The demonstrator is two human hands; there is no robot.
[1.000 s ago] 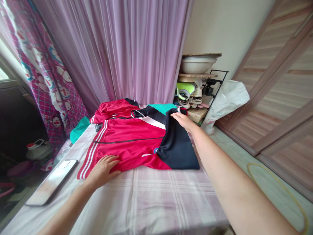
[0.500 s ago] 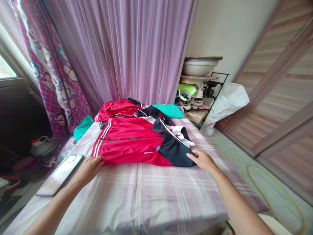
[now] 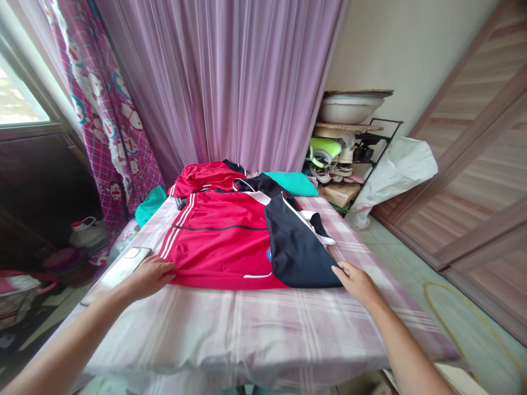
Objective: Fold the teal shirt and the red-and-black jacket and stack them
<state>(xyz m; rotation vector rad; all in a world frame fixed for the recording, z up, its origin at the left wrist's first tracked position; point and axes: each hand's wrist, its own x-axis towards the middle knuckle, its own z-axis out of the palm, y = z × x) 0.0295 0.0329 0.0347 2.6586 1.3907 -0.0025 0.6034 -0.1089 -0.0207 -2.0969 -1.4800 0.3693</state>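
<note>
A red and black track jacket (image 3: pixel 222 247) with white stripes lies across the table, its near edge running straight between my hands. At the striped hem on the left, my left hand (image 3: pixel 154 274) has its fingers closed on the red cloth. My right hand (image 3: pixel 354 281) pinches the near corner of the black part between thumb and fingers. A round blue badge, partly covered by the black cloth, and a white mark show on the red. Behind it lies another red garment (image 3: pixel 206 176) with a dark collar.
A phone (image 3: pixel 119 270) lies beside my left forearm on the checked tablecloth (image 3: pixel 247 329). Teal cloth (image 3: pixel 290 184) rests at the table's far edge. To the right stand a shoe rack (image 3: pixel 340 170), a white sack (image 3: pixel 399 170) and a wooden wardrobe (image 3: pixel 465 181). Purple curtains (image 3: pixel 230 82) hang behind.
The black part is now spread flatter and wider, and my right hand has moved slightly right and nearer with its corner. The near edge looks straighter. The whole view has shifted a little.
</note>
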